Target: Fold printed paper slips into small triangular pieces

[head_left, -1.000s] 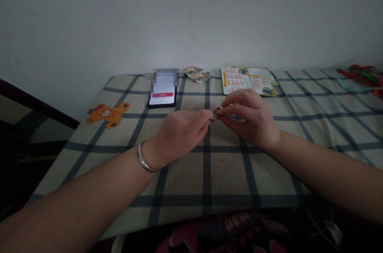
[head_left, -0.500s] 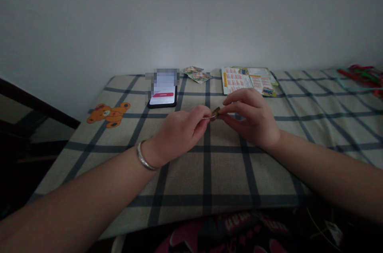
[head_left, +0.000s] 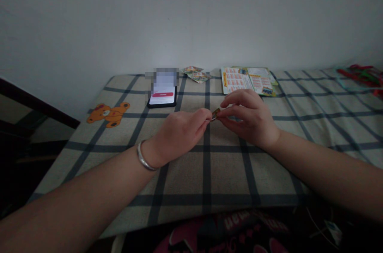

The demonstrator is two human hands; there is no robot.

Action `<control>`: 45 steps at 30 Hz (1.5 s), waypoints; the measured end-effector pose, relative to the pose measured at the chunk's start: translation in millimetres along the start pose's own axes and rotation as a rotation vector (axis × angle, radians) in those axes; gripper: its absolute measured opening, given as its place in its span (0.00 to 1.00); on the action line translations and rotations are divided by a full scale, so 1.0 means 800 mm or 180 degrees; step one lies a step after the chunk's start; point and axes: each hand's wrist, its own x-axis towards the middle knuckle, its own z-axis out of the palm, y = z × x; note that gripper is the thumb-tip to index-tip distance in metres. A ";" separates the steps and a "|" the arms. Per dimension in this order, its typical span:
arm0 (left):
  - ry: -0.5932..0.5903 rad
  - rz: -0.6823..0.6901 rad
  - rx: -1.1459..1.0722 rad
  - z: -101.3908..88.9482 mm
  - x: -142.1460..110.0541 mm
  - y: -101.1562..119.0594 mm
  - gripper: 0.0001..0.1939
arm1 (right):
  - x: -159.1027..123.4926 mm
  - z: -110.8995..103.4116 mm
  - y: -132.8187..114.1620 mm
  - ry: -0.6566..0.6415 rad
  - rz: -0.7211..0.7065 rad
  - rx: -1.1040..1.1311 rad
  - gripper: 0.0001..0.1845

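My left hand [head_left: 187, 131], with a silver bangle [head_left: 143, 156] at its wrist, is closed in a pinch over the middle of the checked tablecloth [head_left: 176, 179]. Between its fingertips and those of my right hand [head_left: 251, 119] is a small, thin yellow-green piece [head_left: 216, 113] with a pale edge. Thumb and index finger of my right hand pinch its right end, the other fingers being loosely bent. Much of the piece is covered by fingers, so its exact kind is unclear. Both hands are just above the cloth.
A lit phone [head_left: 163, 93] lies behind my left hand. Small printed cards [head_left: 199, 76] and larger printed sheets [head_left: 239, 79] are near the wall. An orange teddy bear cut-out [head_left: 108, 114] lies at left, and a red and green bundle [head_left: 363, 75] at far right.
The fingertips of my left hand have shifted slightly along the small piece, and it has tilted a little. Both hands stay in nearly the same place; everything else is unmoved.
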 end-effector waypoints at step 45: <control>0.0362 0.0294 0.0134 0.000 0.006 0.002 0.06 | 0.006 0.004 -0.010 0.0026 -0.0111 0.0138 0.05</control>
